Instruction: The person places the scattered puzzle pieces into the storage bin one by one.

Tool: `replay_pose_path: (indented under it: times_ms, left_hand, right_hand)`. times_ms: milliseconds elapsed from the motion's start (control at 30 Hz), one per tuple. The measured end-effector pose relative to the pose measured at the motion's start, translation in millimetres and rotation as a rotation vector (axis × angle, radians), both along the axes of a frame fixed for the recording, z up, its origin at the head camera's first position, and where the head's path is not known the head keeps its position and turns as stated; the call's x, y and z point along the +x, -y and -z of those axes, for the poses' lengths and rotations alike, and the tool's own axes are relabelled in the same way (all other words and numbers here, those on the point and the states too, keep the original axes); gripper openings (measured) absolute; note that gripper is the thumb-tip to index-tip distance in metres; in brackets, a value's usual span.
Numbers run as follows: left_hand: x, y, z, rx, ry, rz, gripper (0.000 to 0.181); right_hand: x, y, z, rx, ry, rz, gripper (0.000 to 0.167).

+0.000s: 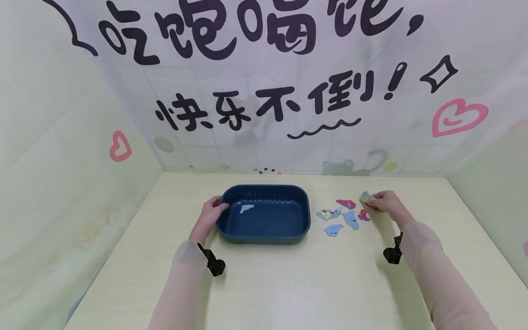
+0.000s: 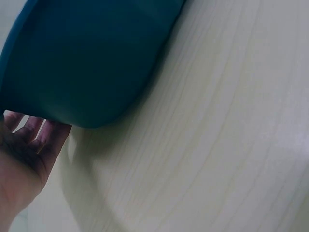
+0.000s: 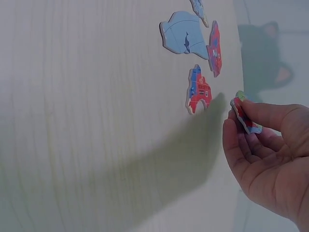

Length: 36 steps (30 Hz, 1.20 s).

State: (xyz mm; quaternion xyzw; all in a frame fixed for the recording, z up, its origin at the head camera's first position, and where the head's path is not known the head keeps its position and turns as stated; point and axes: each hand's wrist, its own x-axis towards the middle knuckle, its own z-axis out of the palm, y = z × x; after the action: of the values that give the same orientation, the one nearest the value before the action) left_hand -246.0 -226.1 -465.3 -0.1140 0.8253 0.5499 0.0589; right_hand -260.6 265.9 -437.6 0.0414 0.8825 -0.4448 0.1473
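A dark blue basin (image 1: 264, 233) stands on the table, with one light-blue puzzle piece (image 1: 246, 208) lying inside. My left hand (image 1: 210, 215) grips the basin's left rim, thumb over the edge; the left wrist view shows its fingers (image 2: 50, 137) against the outer wall. My right hand (image 1: 389, 205) pinches puzzle pieces (image 1: 366, 197) between thumb and fingers at the right; the right wrist view shows them on edge, seemingly stacked (image 3: 246, 118). Just left of that hand lie several loose pieces, among them a red-and-blue one (image 3: 199, 91) and a light-blue one with a dolphin (image 3: 185, 36).
The pale wooden table (image 1: 288, 284) is enclosed by printed cloth at the back (image 1: 264, 151) and both sides. The loose pieces lie between the basin's right wall and my right hand. Small black devices are strapped at both wrists.
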Motion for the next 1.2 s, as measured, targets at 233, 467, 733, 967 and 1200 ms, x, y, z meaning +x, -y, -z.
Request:
replay_pose_path:
  times_ms: [233, 467, 733, 967, 1200]
  left_hand:
    - [-0.4, -1.1, -1.1, -0.014, 0.027, -0.007, 0.046]
    - [-0.2, -0.9, -0.4, -0.018, 0.029, -0.011, 0.046]
    - [-0.6, -0.6, 0.4, -0.014, 0.032, -0.012, 0.047]
    - [0.0, -1.4, -1.5, -0.022, 0.042, -0.019, 0.046]
    - [-0.5, -2.5, -2.6, -0.023, 0.038, -0.015, 0.046]
  right_hand:
    - [-3.6, 7.8, -8.6, -0.016, 0.012, -0.043, 0.039]
    - [-7.2, 24.7, -13.1, 0.007, 0.009, -0.04, 0.044]
    - [-9.7, 43.4, -17.5, -0.018, 0.002, -0.105, 0.041]
    - [-12.1, 57.6, -23.4, 0.022, -0.039, -0.113, 0.044]
    - [-14.7, 69.5, -27.3, 0.04, -0.045, -0.133, 0.042]
